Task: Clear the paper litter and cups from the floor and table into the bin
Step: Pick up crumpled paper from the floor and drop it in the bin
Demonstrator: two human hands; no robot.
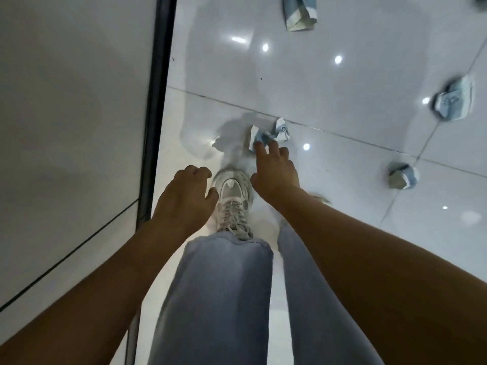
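Nearest, two jeans legs and both bare forearms, cut off by the lower edge. Just beyond, a white sneaker planted on the glossy tiled floor; second shoe almost wholly hidden behind the right forearm. Left hand hanging beside the sneaker, fingers loosely curled, holding nothing. Right hand reaching further, fingers spread, fingertips over the near edge of a crumpled blue-and-white paper lying on the floor by a tile seam; touching or just above, cannot tell. Paper's near part hidden under those fingertips. Off to the right, a second wad, well apart from the hands. Further right, a third wad, blurred. At the top, a fourth piece, cut off by the upper edge. A sliver of something at the top right corner, too little shown to identify. Along the left, a grey wall panel with a dark vertical strip.
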